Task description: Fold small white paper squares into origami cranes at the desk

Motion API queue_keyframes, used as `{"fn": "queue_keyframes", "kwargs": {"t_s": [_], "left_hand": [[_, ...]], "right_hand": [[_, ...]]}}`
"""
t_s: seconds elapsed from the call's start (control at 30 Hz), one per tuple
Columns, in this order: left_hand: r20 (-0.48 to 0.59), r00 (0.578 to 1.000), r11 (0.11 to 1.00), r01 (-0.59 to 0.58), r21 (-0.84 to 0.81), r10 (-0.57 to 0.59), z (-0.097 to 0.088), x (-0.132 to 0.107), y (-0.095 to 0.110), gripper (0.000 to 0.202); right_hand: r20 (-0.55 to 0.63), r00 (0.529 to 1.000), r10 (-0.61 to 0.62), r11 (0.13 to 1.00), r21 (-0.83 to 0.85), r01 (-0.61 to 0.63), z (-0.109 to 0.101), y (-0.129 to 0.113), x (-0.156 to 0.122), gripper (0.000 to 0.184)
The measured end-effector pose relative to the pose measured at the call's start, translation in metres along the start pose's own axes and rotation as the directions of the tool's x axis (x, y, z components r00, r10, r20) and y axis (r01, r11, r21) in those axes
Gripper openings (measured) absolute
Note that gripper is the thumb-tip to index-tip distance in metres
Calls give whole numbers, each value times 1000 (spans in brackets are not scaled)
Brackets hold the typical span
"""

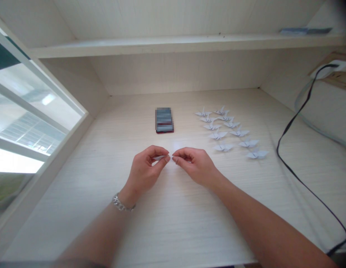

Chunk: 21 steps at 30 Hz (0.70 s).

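Note:
Above the middle of the desk, a small piece of folded white paper [158, 158] shows between the thumb and fingers of my left hand [145, 165], which is closed in a pinch. My right hand [198, 165] pinches at the paper's thin tip, its fingertips almost meeting the left ones. Most of the paper is hidden by the fingers, so its exact shape cannot be made out. To the right, several white paper cranes [217, 134] stand in two slanting rows with wings spread.
Beyond my hands lies a dark phone-like rectangle [164, 120], its face blurred. A black cable [290, 128] runs from a wall socket [336, 67] down the right side. A shelf [162, 46] spans the back, with a flat bluish item [305, 31] on it. A window [30, 108] borders the left.

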State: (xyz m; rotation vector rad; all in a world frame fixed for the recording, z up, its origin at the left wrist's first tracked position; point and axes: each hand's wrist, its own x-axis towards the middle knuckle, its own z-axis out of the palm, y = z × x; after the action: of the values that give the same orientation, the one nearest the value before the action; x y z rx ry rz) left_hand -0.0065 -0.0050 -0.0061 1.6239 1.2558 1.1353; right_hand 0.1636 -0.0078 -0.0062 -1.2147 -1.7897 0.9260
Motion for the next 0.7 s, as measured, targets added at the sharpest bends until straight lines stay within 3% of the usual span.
{"fn": "queue_keyframes", "kwargs": {"t_s": [0.33,0.53,0.7], "left_hand": [[-10,1000,999,-29,-32,29,2,-1,3,13],[8,1000,998,-27,-59,28,1,-2,3,12],[-2,1000,997,-24,-68,24,1,-2,3,12]], "right_hand": [[53,996,65,990,124,-71,-1,-2,-1,15],[111,990,92,949,292,-121,0,2,1,16],[71,993,95,951,288,-111,2,4,0,16]]}}
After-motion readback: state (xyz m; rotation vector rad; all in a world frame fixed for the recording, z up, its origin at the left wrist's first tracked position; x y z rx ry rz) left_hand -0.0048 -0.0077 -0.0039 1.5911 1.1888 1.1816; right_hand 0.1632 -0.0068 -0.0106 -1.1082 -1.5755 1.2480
